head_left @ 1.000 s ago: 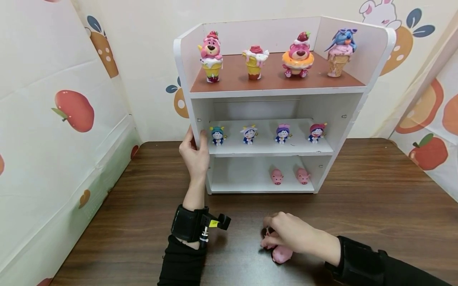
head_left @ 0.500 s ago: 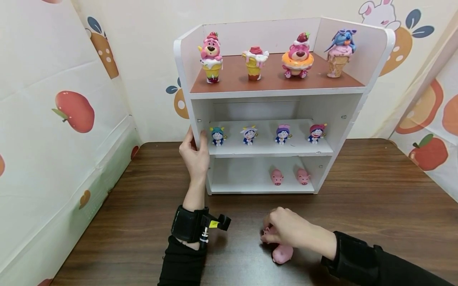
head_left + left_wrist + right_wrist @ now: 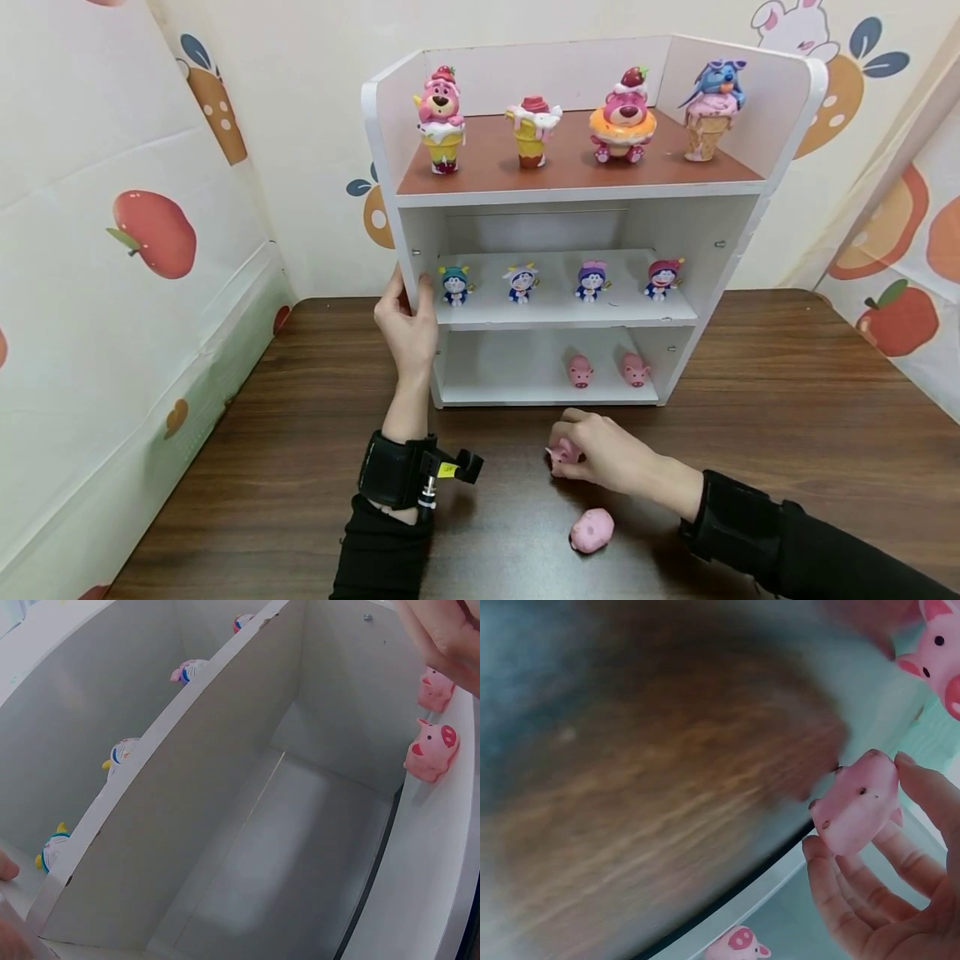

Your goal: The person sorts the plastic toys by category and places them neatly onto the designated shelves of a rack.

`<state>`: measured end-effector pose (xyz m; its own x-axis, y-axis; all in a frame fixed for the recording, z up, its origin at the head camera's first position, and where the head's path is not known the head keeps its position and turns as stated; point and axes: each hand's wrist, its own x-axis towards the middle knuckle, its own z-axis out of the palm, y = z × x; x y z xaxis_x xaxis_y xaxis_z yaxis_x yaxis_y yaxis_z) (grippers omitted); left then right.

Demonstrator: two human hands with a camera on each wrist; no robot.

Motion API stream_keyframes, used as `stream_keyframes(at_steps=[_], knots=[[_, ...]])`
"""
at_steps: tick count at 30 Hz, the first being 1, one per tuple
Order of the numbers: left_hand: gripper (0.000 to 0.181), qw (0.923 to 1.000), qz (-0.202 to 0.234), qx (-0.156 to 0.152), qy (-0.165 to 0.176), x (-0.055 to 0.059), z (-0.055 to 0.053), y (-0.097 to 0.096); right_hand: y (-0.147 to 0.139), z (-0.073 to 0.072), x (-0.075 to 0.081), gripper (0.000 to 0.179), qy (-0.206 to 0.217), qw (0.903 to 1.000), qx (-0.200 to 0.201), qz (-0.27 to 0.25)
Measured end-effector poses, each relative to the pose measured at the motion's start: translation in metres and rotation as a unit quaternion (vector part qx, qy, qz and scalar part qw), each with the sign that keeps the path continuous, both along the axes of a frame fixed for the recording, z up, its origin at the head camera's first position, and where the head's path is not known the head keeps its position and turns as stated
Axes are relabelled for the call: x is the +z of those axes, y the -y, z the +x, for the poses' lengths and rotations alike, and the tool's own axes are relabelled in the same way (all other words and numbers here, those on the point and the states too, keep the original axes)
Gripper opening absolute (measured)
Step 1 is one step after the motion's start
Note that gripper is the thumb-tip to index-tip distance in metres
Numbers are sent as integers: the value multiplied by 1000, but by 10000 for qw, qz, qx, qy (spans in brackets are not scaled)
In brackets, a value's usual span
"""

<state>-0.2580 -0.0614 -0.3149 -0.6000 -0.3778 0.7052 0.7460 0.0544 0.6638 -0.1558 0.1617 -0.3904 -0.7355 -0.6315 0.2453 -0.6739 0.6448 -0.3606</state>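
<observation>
My left hand (image 3: 408, 333) grips the left side panel of a white shelf unit (image 3: 547, 398), thumb on the front edge. My right hand (image 3: 611, 454) pinches a small pink pig figurine (image 3: 564, 452) between thumb and fingers, just in front of the bottom shelf. In the right wrist view the held pig (image 3: 859, 802) shows its underside. A second loose pig (image 3: 592, 531) lies on the wooden table, below the right hand. Two more pig figurines, a left one (image 3: 581, 372) and a right one (image 3: 635, 370), stand on the right half of the bottom shelf.
Several small blue-clad figurines (image 3: 592, 282) line the middle shelf. Along the brown top board stand larger ice-cream figures, among them a pink bear in a doughnut ring (image 3: 624, 117). Patterned walls (image 3: 315, 125) enclose the wooden table (image 3: 285, 467) at the back and sides.
My right hand has lifted one pig off the table beside the other and carried it toward the shelf, leaving the second pig behind. My left hand stays on the side panel.
</observation>
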Motion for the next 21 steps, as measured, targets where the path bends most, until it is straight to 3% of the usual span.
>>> stream_keyframes(at_steps=[12, 21], knots=[[32, 10000, 24, -16, -32, 0, -1, 1, -9, 3, -6, 28, -229, 9996, 169, 82], [32, 10000, 29, -32, -19, -1, -1, 0, -7, 11, -2, 44, -530, 9956, -662, 387]])
